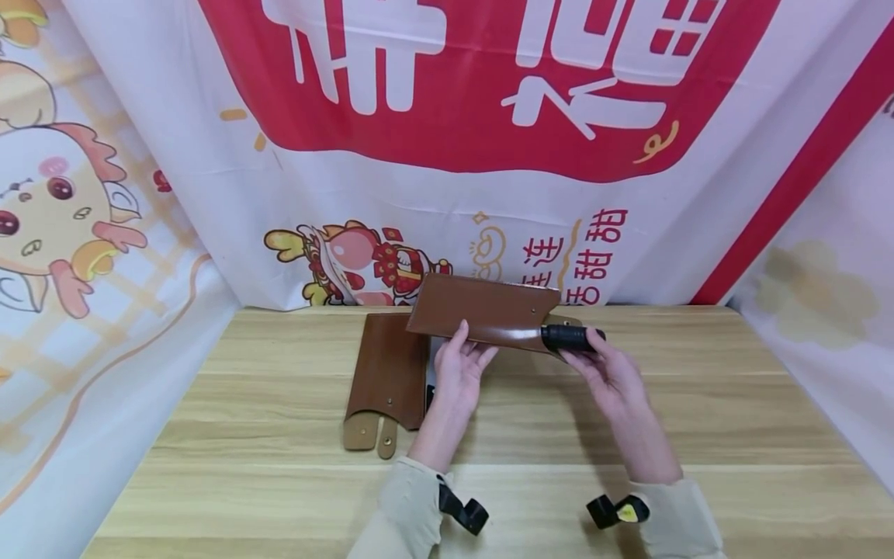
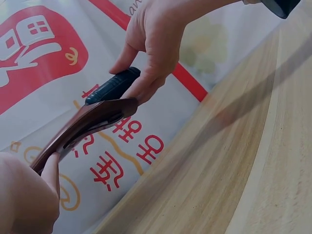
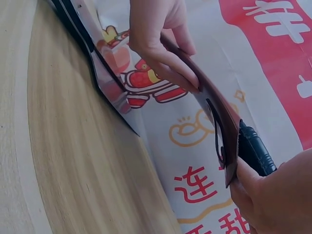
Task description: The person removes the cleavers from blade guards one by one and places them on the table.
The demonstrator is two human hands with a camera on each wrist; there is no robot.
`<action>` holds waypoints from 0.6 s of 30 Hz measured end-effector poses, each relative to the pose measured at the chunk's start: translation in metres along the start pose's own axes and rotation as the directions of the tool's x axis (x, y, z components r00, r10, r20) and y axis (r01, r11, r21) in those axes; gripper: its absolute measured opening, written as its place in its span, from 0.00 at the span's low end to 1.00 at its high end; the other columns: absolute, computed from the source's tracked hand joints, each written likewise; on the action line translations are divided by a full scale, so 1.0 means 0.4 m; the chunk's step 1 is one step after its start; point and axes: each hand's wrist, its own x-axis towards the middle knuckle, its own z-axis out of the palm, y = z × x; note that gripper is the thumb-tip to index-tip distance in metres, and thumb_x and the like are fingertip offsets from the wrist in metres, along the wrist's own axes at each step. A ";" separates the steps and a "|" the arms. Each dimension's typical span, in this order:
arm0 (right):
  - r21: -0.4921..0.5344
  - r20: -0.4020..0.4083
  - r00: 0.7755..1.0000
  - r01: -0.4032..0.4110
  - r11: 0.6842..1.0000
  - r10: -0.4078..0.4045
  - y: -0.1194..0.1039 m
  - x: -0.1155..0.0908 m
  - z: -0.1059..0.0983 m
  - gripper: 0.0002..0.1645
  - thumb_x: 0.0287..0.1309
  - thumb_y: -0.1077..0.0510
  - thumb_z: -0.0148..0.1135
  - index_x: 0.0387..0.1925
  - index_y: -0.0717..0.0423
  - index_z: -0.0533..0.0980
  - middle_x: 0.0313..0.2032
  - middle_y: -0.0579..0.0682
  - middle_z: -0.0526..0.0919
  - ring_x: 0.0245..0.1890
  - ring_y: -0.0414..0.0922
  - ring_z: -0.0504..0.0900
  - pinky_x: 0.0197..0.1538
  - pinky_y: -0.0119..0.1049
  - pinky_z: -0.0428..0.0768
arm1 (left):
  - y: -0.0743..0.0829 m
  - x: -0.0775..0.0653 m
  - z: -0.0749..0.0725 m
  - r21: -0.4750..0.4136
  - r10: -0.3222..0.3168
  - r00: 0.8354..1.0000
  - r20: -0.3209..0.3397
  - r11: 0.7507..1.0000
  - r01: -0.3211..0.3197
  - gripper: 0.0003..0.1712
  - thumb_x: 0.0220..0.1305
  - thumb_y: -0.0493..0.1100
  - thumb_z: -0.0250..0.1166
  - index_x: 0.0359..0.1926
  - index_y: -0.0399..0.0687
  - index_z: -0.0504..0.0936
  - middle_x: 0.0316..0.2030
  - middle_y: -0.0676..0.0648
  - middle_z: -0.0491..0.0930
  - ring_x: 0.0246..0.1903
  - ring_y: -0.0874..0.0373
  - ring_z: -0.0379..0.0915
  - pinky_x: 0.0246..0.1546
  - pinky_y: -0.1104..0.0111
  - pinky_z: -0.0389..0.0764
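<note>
A brown leather sheath [image 1: 482, 307] is held up above the table, tilted, with a knife's black ribbed handle [image 1: 567, 338] sticking out at its right end. Its blade is hidden inside. My left hand [image 1: 461, 373] pinches the sheath near its lower edge, thumb in front and fingers behind. At the other end, my right hand [image 1: 615, 380] grips handle and sheath together, thumb on the handle and fingers beneath the sheath, as the left wrist view shows. A second brown sheath [image 1: 391, 361] lies on the table to the left, its two tan straps [image 1: 361, 432] toward me.
Beside the lying sheath is another knife, mostly hidden in the head view; its mirror-like blade [image 3: 114, 87] shows in the right wrist view. A printed red and white cloth [image 1: 461, 202] hangs behind the wooden table [image 1: 279, 481], with more cloth at both sides.
</note>
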 end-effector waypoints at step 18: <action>-0.059 0.001 0.996 0.088 0.994 -0.088 0.007 -0.002 -0.002 0.45 0.74 0.64 0.57 0.82 0.54 0.46 0.36 0.62 0.86 0.39 0.51 0.90 0.63 0.43 0.76 | -0.016 -0.004 0.003 -0.015 0.080 0.997 -0.017 0.997 -0.080 0.09 0.81 0.41 0.55 0.49 0.36 0.74 0.39 0.41 0.85 0.43 0.48 0.84 0.57 0.47 0.80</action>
